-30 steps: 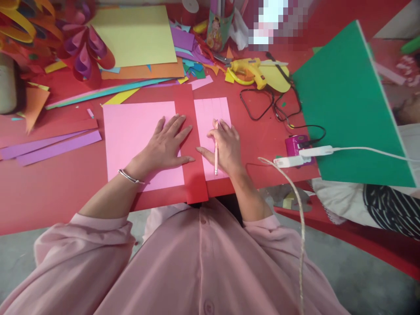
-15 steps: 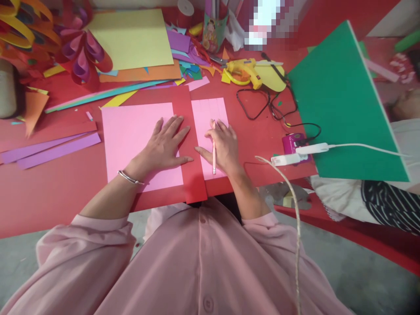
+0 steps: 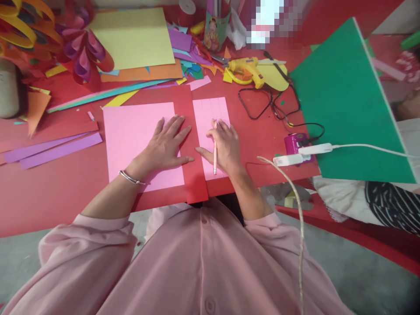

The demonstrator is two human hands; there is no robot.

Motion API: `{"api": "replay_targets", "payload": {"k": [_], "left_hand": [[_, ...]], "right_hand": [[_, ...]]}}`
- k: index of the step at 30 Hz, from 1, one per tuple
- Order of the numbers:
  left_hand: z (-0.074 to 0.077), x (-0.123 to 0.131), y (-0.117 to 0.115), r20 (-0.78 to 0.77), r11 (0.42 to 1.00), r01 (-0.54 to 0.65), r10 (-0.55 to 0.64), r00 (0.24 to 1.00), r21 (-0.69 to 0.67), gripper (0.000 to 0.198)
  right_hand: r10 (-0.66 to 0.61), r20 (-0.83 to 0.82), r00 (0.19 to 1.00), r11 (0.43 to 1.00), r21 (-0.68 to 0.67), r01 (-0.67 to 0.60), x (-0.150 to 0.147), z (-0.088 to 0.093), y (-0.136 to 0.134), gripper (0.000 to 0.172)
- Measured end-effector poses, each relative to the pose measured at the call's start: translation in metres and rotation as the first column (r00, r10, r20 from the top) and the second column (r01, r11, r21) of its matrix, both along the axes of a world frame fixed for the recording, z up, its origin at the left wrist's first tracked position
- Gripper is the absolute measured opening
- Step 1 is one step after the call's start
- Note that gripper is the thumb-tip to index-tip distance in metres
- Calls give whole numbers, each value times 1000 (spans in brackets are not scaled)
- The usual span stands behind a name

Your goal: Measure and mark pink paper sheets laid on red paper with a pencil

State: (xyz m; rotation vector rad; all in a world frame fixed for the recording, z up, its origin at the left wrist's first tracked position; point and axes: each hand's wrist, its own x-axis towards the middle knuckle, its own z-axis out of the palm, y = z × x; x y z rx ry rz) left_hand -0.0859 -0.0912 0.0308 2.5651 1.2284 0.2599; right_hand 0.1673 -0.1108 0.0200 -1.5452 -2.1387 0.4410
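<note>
A pink sheet of paper (image 3: 127,140) lies on the table, partly covered by a red paper strip (image 3: 196,183). Spread flat across the sheet and the strip is my left hand (image 3: 167,142), fingers apart and holding nothing. To the right of the strip more pink paper (image 3: 201,109) shows, with thin lines drawn down it. My right hand (image 3: 226,146) rests there, closed around a pink pencil (image 3: 215,157). The pencil's eraser end points toward me; its tip is hidden near the fingers. The right thumb reaches left to the strip's edge.
A yellow glue gun (image 3: 246,70) and its black cord lie at the back right, near a power strip (image 3: 288,159) and a standing green board (image 3: 351,113). Purple strips (image 3: 62,151) lie left. Behind are yellow paper (image 3: 131,37), scraps and a pen holder (image 3: 216,30). Someone sits at right.
The whole view has shifted slightly, so everything sits a little further right. Both hands and the pencil keep nearly the same place on the paper.
</note>
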Motion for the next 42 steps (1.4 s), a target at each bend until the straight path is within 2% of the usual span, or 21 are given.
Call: {"api": "replay_targets", "payload": {"k": [9,16,24,42], "left_hand": [[0,0,-1,23,1000,-7,7,1000,-6,101],[-6,0,-3,32,999,-11,10,999,51,104],[-9,1,-3,17,996,-13,12,1000,91,105],[-7,1,-4,18,996,-13,11,1000,94,106]], "right_hand": [[-3,-8,1000,1000,-9,3,0,0,1,37],[8,3,1000,999,39,-8,1,3,-2,34],[7,1,1000,993,117,-7,3,-4,0,34],[2,-2,1000,994,108,-2,2,-5,-1,31]]}}
